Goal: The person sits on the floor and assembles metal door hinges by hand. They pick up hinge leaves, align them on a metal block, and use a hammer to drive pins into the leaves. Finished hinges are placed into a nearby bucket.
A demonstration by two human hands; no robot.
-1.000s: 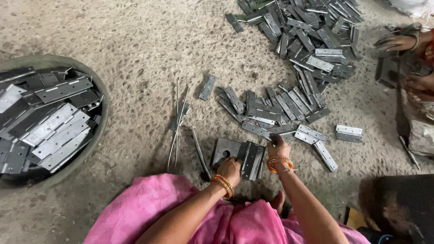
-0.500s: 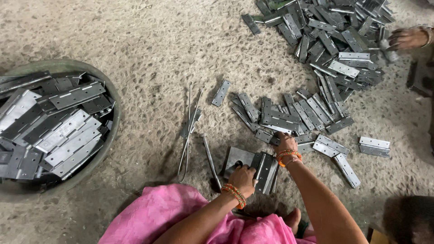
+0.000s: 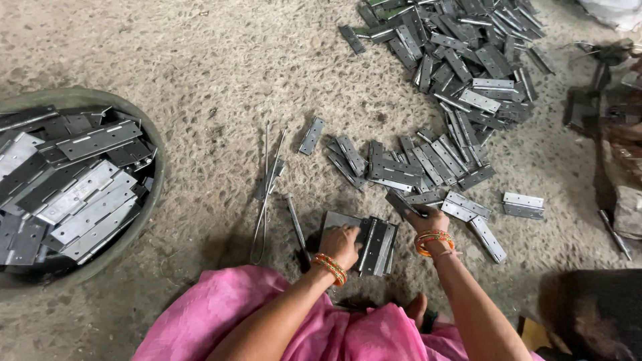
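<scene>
My left hand (image 3: 342, 243) rests on a small stack of grey metal hinges (image 3: 374, 242) lying on the ground in front of my knees, fingers curled over its left side. My right hand (image 3: 428, 219) is shut on one hinge leaf (image 3: 401, 203) at the near edge of a loose spread of hinges (image 3: 408, 167). Both wrists wear orange bangles. Pink cloth covers my lap (image 3: 267, 314).
A round basin (image 3: 150, 200) at the left is full of long hinges. A big heap of hinges (image 3: 461, 53) lies at the top right. Thin metal rods (image 3: 266, 180) lie left of the stack. Another person's hand and tools sit at the right edge (image 3: 622, 134).
The view has shifted, so the basin and piles sit further right and lower. My right hand has reached a little outward and gripped a hinge leaf; my left hand stays on the stack.
</scene>
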